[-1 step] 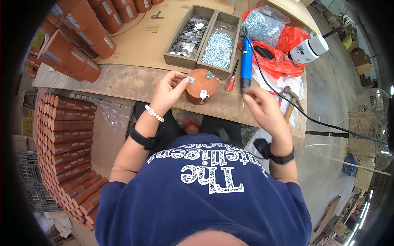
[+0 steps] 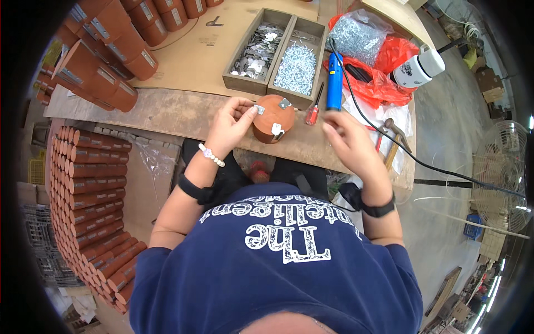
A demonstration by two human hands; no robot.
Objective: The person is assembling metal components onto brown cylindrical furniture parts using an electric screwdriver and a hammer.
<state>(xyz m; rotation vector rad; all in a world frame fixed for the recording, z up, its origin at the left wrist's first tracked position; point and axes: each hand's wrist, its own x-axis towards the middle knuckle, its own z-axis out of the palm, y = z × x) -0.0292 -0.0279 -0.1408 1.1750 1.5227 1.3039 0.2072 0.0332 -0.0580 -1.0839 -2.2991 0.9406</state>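
Observation:
On the near edge of the workbench a short, round reddish-brown piece (image 2: 273, 118) stands with its flat face up. My left hand (image 2: 235, 118) pinches a small metal plate (image 2: 260, 110) against the left side of that face. Two more small plates sit at its rim: a grey plate (image 2: 285, 103) at the upper right and a pale plate (image 2: 277, 129) toward me. My right hand (image 2: 350, 139), fingers curled, covers the lower end of a blue power screwdriver (image 2: 335, 83); whatever its fingertips hold is hidden. Between the two lies a red-handled screwdriver (image 2: 312, 114).
Behind the round piece stand wooden bins of metal plates (image 2: 258, 53) and screws (image 2: 298, 67). To the right are a bag of screws (image 2: 359, 36), a white bottle (image 2: 414, 69), a hammer (image 2: 396, 139) and a black cord (image 2: 384, 132). Reddish-brown cylinders (image 2: 100, 161) are stacked left.
My right hand has shifted slightly left and up, now covering the power screwdriver's bit, which showed before. The left hand and the round piece have barely moved.

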